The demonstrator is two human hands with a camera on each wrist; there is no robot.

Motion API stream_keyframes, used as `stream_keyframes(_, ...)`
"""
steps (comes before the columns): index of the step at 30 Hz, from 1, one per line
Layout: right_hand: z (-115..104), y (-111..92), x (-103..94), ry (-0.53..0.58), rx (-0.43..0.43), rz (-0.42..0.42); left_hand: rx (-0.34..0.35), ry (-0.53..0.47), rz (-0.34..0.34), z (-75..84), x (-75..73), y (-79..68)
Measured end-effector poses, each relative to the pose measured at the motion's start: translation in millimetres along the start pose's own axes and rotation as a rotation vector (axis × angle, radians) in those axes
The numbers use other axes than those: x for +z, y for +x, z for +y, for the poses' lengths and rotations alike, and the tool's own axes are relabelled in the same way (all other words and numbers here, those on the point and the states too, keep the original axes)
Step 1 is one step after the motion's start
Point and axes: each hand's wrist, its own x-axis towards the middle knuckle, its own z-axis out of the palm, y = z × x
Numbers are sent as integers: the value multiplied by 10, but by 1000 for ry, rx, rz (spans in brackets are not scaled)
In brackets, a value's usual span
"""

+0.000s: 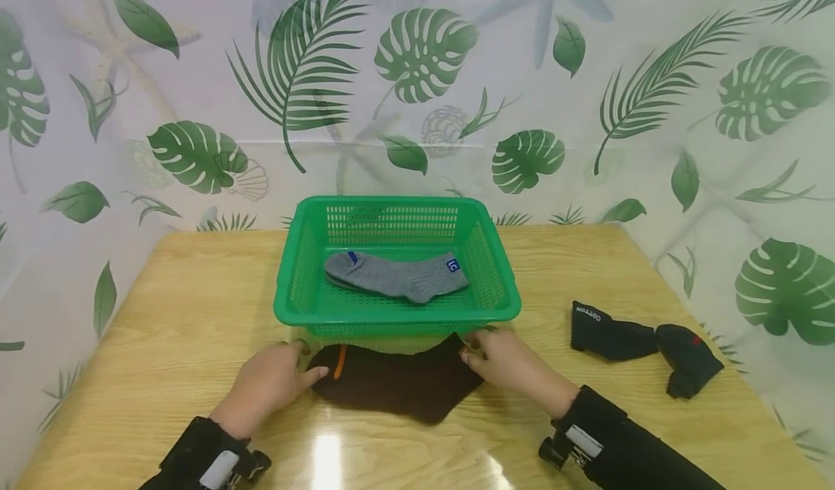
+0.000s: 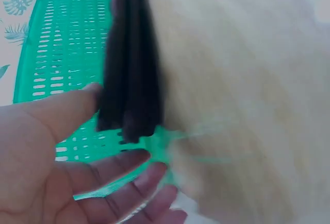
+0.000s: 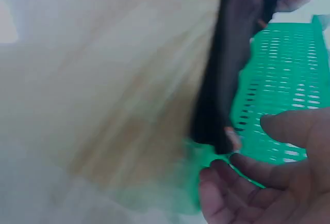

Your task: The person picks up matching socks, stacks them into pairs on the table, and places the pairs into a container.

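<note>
A dark brown sock (image 1: 398,383) with an orange stripe stretches sideways between the two hands, in front of the green basket (image 1: 398,318). Its end shows several layers in the left wrist view. At the striped end, the left hand (image 1: 272,380) has its thumb against the sock, with the other fingers spread apart from it. The right hand (image 1: 512,363) is at the opposite end, fingertips right at the edge with the small orange mark. In the right wrist view, its thumb (image 3: 289,126) stands away from the sock. Grey socks (image 1: 391,276) with blue marks lie inside the basket.
Two black socks (image 1: 613,334) lie on the right of the wooden table (image 1: 215,294), one marked COTTON and one with a red mark. A leaf-patterned cloth (image 1: 424,113) covers the wall behind the basket and both sides.
</note>
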Motion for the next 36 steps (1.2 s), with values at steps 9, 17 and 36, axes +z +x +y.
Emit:
stream_keyframes(9, -1, 126, 185, 5, 110, -52, 43, -41, -27, -23, 121, 64)
stream_keyframes(17, 100, 128, 143, 320, 93, -88, 35, -78, -32, -37, 140, 57)
stream_keyframes(36, 229, -8, -231, 791, 50, -246, 77, -473, -164, -227, -134, -14)
